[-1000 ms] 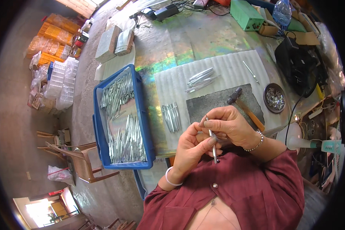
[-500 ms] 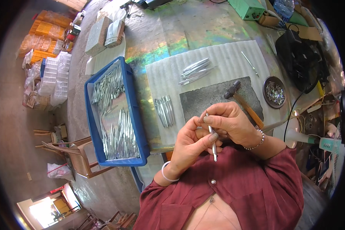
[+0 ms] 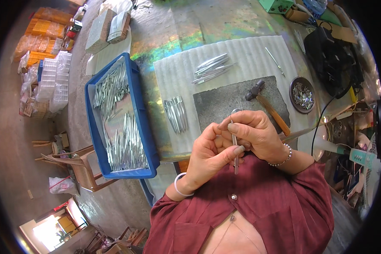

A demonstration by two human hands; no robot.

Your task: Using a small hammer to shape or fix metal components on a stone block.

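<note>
Rod (image 3: pixel 236 166) is in both hands, just off the slab's (image 3: pixel 216 106) near edge, in front of the shirt (image 3: pixel 241 194). Left hand (image 3: pixel 211 150): thumb pressed against fingers, pinched closed on rod's lower part. Right hand (image 3: pixel 258 131): thumb and index pinched closed at its upper end; other fingers curled, partly hidden. Versus earlier frame: rod stands straighter, less slanted; both grips same; tabletop sits higher and further left in view. Hammer (image 3: pixel 271 111) unmoved, head on slab's right part. Strip bundle (image 3: pixel 175 115) left of slab, second bundle (image 3: pixel 211 67) beyond it. Dish (image 3: pixel 291 98) right of slab. Tray (image 3: pixel 151 142) farther left, full of strips. Mat (image 3: pixel 167 74) under slab.
</note>
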